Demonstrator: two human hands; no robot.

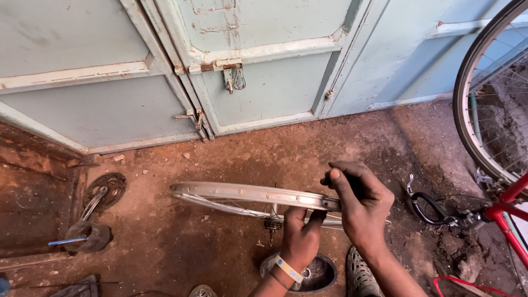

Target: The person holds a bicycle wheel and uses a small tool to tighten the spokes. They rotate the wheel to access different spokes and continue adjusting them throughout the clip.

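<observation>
Both hands grip the silver wheel rim (247, 193): left hand (301, 235) underneath, right hand (357, 201) clasping its near edge.

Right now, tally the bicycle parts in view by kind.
Bare wheel rims: 1, gripped by the left hand and right hand
Tyred wheels: 1
Chainring cranksets: 1
Red frames: 1
Total: 4

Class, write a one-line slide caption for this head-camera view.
Left hand grips a bare bicycle rim while the right hand works its edge, above a dirt floor.
</observation>
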